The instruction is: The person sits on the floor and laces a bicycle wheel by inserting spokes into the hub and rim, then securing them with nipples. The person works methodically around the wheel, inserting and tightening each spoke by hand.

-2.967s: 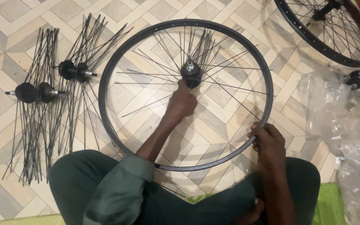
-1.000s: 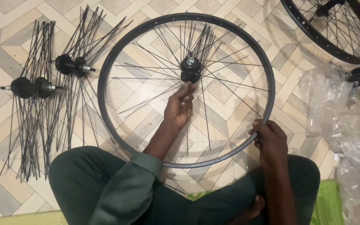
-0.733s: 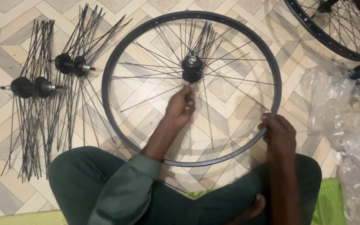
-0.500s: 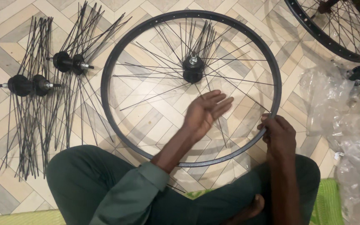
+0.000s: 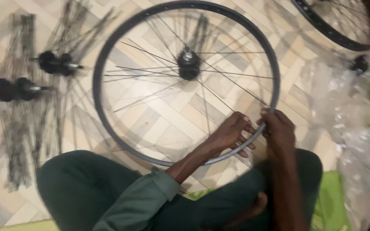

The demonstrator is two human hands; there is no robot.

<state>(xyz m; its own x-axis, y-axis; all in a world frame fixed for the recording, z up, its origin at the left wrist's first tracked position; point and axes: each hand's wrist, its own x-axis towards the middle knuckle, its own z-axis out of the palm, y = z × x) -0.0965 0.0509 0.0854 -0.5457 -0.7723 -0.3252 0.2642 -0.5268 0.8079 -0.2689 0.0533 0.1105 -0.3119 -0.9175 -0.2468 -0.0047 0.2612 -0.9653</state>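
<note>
A floor-level bicycle-wheel workshop — tiled floor [image 5: 159, 115], loose spoked hubs [image 5: 31, 85], spare rim [image 5: 343, 25].

Tiled floor [image 5: 159, 115] under a wheel rim [image 5: 108, 51], two spoked hubs [image 5: 54, 63], clear plastic wrap [image 5: 347, 111]

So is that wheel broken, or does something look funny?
The wheel on the floor looks unfinished rather than broken: its spokes fan unevenly from the hub, leaving wide gaps. Both hands, left and right, meet at the near rim. The picture is blurred, so finer damage cannot be judged.
</note>
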